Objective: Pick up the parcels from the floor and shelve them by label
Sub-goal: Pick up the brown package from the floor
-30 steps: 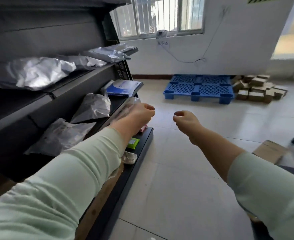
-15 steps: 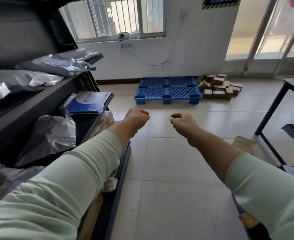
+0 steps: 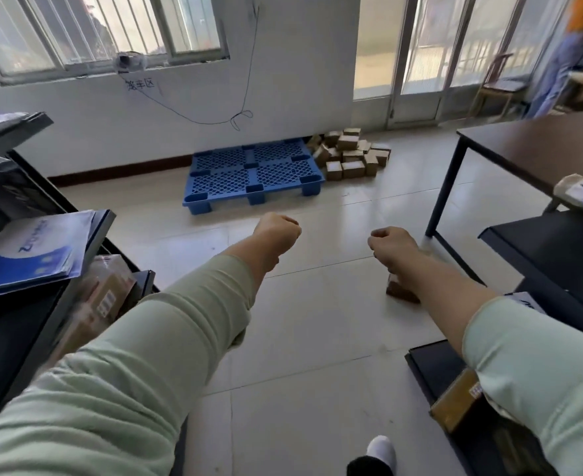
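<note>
My left hand (image 3: 276, 231) and my right hand (image 3: 391, 243) are both held out over the tiled floor as closed fists with nothing in them. A pile of small brown cardboard parcels (image 3: 350, 154) lies on the floor by the far wall, right of a blue plastic pallet (image 3: 252, 173). One brown parcel (image 3: 401, 290) sits on the floor just under my right forearm, partly hidden by it. The black shelf (image 3: 39, 297) at my left holds a blue-and-white envelope (image 3: 32, 252) and a labelled box (image 3: 103, 297).
A dark table (image 3: 537, 149) stands at the right with a black low shelf (image 3: 557, 249) beneath it. Another black shelf (image 3: 434, 369) at lower right holds a brown box (image 3: 454, 400). A person (image 3: 568, 53) and a wooden chair (image 3: 499, 80) are beyond the glass doors. My foot (image 3: 381, 450) shows below.
My view has swung right, away from the left shelf toward the table and doors. Both fists stay closed and held out in front of me.
</note>
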